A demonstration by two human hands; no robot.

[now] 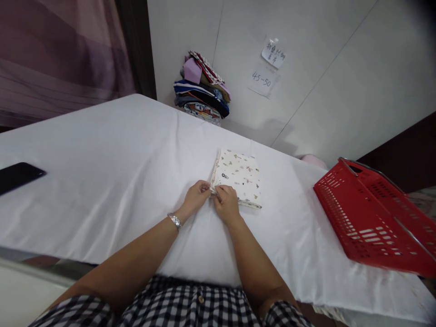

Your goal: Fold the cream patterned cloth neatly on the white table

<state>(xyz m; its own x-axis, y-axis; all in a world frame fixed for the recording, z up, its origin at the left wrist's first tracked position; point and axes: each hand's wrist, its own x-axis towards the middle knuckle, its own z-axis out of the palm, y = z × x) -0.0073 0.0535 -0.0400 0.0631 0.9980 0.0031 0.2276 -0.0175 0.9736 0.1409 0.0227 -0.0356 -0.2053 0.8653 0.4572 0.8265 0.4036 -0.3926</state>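
A folded white cloth (240, 175) with small brown and dark motifs lies flat on the white-covered table, its layers showing along the left and front edges. My left hand (197, 195) is closed, pinching the cloth's front left corner between thumb and fingers; a silver watch or bracelet (175, 220) circles that wrist. Close beside it, my right hand (226, 203) is closed at the same corner, its curled fingers on the cloth's near edge. The fingertips of both hands nearly meet there.
A red plastic basket (368, 222) with metal handles stands at the right. Folded clothes (203, 88) are stacked by the wall behind the table. A dark phone (20, 176) lies at the far left of the tablecloth (112, 181). Two paper notes (264, 81) hang on the wall.
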